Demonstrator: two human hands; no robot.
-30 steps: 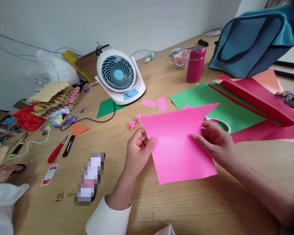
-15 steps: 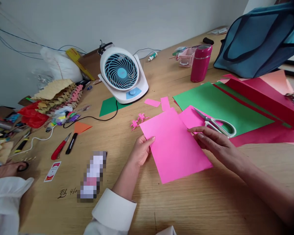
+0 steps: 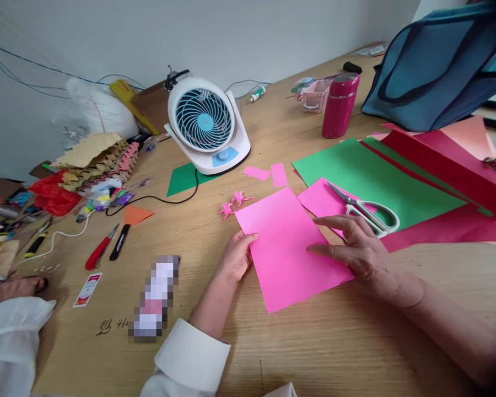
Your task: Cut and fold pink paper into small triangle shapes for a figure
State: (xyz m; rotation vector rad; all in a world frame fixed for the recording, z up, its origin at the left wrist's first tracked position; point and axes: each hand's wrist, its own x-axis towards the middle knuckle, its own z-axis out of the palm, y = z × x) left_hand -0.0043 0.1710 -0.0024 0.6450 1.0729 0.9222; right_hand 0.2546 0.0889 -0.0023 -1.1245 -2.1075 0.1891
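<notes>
My left hand (image 3: pixel 240 256) pinches the left edge of a pink sheet (image 3: pixel 287 253), thumb on top. At the sheet's right edge is my right hand (image 3: pixel 357 253), its thumb and fingers spread, the thumb over the paper. Behind that hand, white-handled scissors (image 3: pixel 361 212) lie across another pink piece (image 3: pixel 320 198) and a large green sheet (image 3: pixel 397 182). Two small pink strips (image 3: pixel 278 175) rest beyond the held sheet. Small folded pink figures (image 3: pixel 233 204) sit just past its left corner.
A white fan (image 3: pixel 206 124) stands at the back, a magenta flask (image 3: pixel 340 107) and blue bag (image 3: pixel 438 71) at the back right. On the left lie a red knife (image 3: pixel 99 252), a black cutter (image 3: pixel 119 242) and a phone (image 3: pixel 155 298). Another person's hand (image 3: pixel 16 289) is at far left.
My right hand has opened wider, and its thumb has come over the pink sheet. The sheet has shifted slightly down and left. The other person's hand has moved a little.
</notes>
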